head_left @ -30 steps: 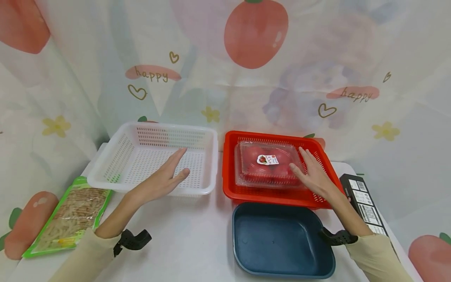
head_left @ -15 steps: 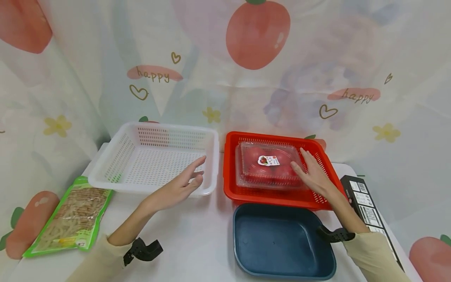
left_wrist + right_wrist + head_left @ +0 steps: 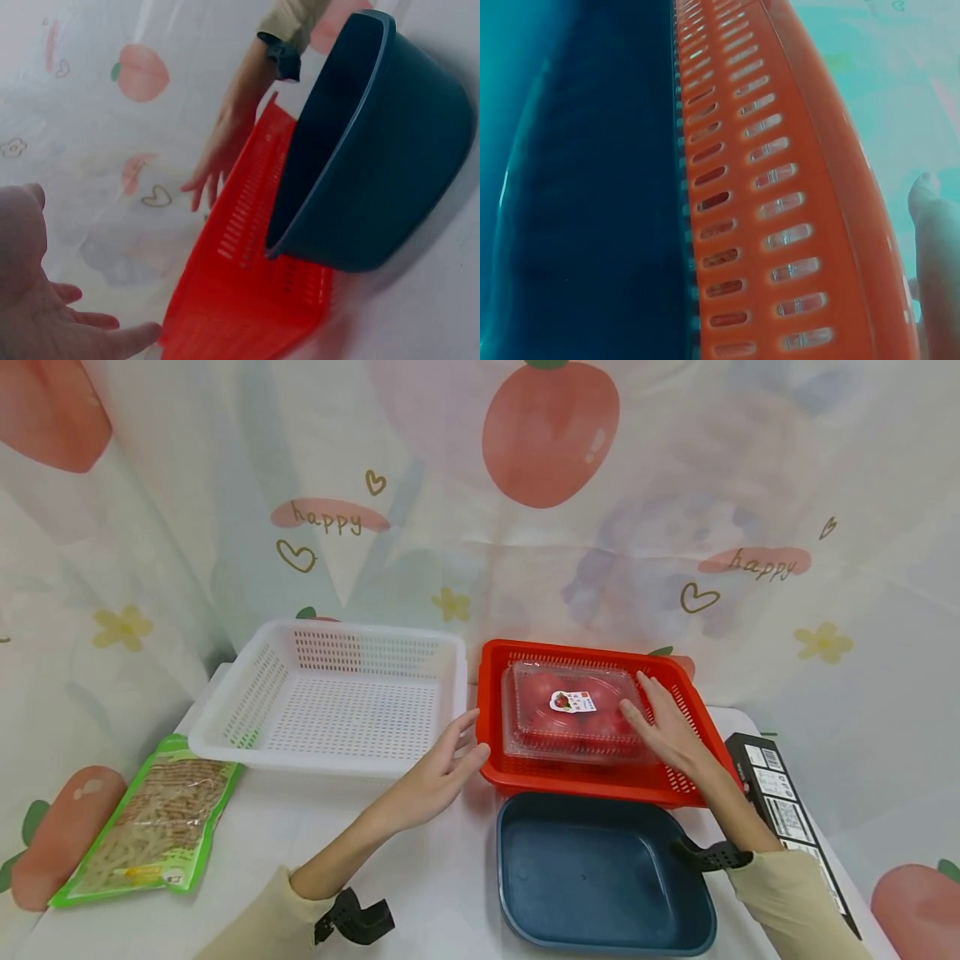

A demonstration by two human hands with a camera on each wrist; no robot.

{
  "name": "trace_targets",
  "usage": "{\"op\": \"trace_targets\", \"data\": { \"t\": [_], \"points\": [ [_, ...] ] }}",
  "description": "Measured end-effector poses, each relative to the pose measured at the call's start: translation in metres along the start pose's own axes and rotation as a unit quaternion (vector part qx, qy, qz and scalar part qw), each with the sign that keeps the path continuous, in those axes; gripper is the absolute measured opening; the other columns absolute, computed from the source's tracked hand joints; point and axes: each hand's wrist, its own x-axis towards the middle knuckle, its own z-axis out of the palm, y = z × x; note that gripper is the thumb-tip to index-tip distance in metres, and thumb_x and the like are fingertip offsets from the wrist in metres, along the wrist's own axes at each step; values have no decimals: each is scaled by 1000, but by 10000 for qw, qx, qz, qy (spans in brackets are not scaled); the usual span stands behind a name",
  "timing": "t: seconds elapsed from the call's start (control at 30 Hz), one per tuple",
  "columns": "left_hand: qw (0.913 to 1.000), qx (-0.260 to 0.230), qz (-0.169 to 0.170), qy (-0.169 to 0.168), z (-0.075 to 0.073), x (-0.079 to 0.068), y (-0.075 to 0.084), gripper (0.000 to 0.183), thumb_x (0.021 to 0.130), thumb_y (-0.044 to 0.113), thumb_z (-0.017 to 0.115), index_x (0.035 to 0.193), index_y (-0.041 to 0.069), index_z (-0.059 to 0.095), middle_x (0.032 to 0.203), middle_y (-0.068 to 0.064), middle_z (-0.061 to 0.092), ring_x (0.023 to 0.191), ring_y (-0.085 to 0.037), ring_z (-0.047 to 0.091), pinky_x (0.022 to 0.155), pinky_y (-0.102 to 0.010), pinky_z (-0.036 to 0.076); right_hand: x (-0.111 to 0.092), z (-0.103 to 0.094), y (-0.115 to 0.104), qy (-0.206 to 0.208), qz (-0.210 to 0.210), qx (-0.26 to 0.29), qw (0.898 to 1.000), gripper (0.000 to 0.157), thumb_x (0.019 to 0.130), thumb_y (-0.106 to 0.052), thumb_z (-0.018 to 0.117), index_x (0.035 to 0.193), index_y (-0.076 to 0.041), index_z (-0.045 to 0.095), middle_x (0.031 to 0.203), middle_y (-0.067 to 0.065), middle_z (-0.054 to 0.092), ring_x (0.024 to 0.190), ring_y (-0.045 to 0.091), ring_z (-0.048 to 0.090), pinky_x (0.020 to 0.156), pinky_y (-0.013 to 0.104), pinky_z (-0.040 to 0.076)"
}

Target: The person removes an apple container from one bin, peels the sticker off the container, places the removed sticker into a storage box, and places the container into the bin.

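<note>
A clear lidded plastic box (image 3: 547, 725) of round red fruit, with a white label on top, lies in the red slotted basket (image 3: 489, 693). My right hand (image 3: 672, 739) is above the box's right end, fingers extended; whether it touches the lid I cannot tell. My left hand (image 3: 427, 785) has its fingertips at the red basket's left edge, fingers fairly straight, holding nothing. In the left wrist view, a finger of that left hand (image 3: 45, 315) comes up to the basket rim; contact is unclear. The right wrist view catches the slotted basket wall (image 3: 780, 195) and a finger (image 3: 939, 255) beyond it.
Directly in front of the red basket stands a dark blue basin (image 3: 585, 877). A white slotted basket (image 3: 360, 652) is at the back left. Beside it lies a green-edged food packet (image 3: 161, 802). A black box with white labels (image 3: 772, 785) sits at the right edge.
My left hand has moved right and toward me, from over the white basket to the red basket's left edge. The right hand has stayed almost still.
</note>
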Motion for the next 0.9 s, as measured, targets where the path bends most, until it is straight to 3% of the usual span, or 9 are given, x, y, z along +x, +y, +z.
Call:
{"op": "trace_targets", "data": {
  "t": [0.23,0.37,0.5,0.67,0.9],
  "points": [
    [9976,-350,-69,594,25,8,-10,78,95,44,56,155,19,13,160,-4,19,147,-32,25,105,-46,44,2,3,5,54,-15,152,9999,80,96,-44,50,157,-11,9,160,23,14,141,48,20,100,72,32],
    [9942,-210,60,1051,37,14,-16,77,95,38,58,155,15,15,161,-3,16,146,-28,24,102,-48,47,5,8,6,-46,-5,261,9996,80,96,-44,49,156,-10,10,160,24,15,141,48,21,101,71,33],
    [9898,-158,90,1413,49,23,-21,76,94,34,59,155,19,16,162,-1,15,145,-26,24,98,-48,50,6,9,8,-148,38,394,9991,80,96,-44,48,156,-8,9,159,26,14,140,49,21,100,70,35],
    [9873,-73,119,1586,60,30,-27,76,93,32,61,155,24,16,163,1,11,146,-24,21,100,-50,48,6,11,11,-169,18,530,9985,80,96,-44,50,156,-9,11,157,25,19,138,47,24,101,69,36],
    [9849,351,154,1686,66,35,-38,76,94,31,58,156,17,16,164,1,8,148,-23,18,102,-50,46,9,11,15,-230,-61,696,9973,79,95,-43,52,156,-10,13,153,24,28,132,44,33,96,65,43]
  ]
}}
